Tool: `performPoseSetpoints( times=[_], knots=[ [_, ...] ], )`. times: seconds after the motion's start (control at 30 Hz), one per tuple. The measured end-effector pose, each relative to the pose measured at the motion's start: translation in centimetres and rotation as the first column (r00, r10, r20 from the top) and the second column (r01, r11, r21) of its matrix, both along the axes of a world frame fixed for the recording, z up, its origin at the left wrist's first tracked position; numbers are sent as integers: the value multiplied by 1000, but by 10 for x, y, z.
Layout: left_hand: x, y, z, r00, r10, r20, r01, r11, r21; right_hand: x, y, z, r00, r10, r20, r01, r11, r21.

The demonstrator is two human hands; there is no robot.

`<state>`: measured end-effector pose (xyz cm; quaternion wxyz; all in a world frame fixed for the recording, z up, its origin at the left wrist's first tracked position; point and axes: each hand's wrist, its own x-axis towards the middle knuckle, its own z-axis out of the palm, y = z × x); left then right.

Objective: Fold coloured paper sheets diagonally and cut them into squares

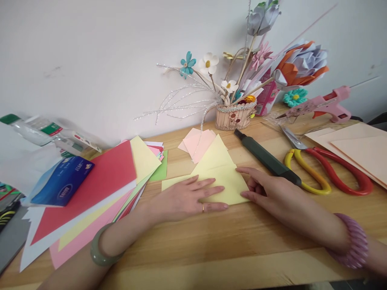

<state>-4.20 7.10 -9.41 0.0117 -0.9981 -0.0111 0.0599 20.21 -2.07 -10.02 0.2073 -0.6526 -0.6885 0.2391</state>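
A pale yellow sheet of paper (220, 169), folded so a triangle points away from me, lies on the wooden table (211, 241). My left hand (184, 199) rests flat on its near left part, fingers stretched out, a ring on one finger. My right hand (272, 189) touches the sheet's right corner with its fingertips, fingers extended. A green bangle sits on my left wrist and a purple ribbed bracelet on my right.
A fanned stack of coloured paper (99, 189) with a blue packet (62, 181) lies at left. Pink paper pieces (198, 143), a dark green utility knife (267, 157), red and yellow scissors (326, 171), a pink glue gun (325, 104) and a basket of paper flowers (236, 114) stand behind.
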Motion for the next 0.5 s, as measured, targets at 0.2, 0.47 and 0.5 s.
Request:
performPoseSetpoints(
  times=[0.2,0.47,0.5],
  knots=[
    [0,0,0,999,22,-27,-23,1000,-20,1,2,-2,998,18,52,-19,1000,8],
    [0,-1,4,997,42,-59,-44,998,-48,-1,2,-2,995,30,99,-31,1000,6],
    [1,-1,4,997,43,-64,-46,998,-49,-1,2,-2,994,30,104,-31,999,8]
  ],
)
